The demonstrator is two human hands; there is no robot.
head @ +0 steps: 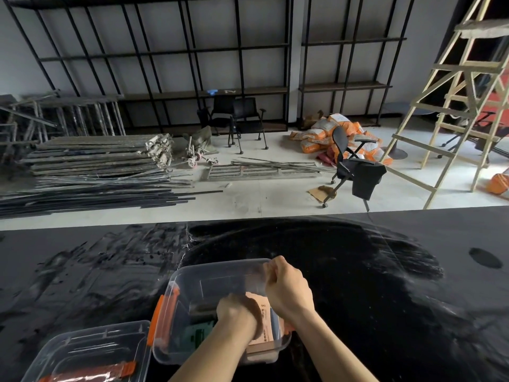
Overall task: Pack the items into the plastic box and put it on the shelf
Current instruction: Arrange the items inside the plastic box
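Grey wall (165, 28) with black shelving frames (192, 53); pale concrete floor (261, 197). Stacked metal bars (91, 186), two office chairs (239, 119), orange sacks (325, 130), wooden ladder (451, 86).

The place looked like an unfinished commercial unit under fit-out, used as a rough storeroom. Bare black metal shelving frames (170, 51) lined the grey back wall. In front of them on the dusty pale concrete floor (261, 194) lay a stack of grey scaffold planks (96, 154) and long dark steel bars (91, 194). Right of the frames sat a heap of orange-and-white sacks (338, 133) and a tall raw-timber trestle ladder (462, 100).
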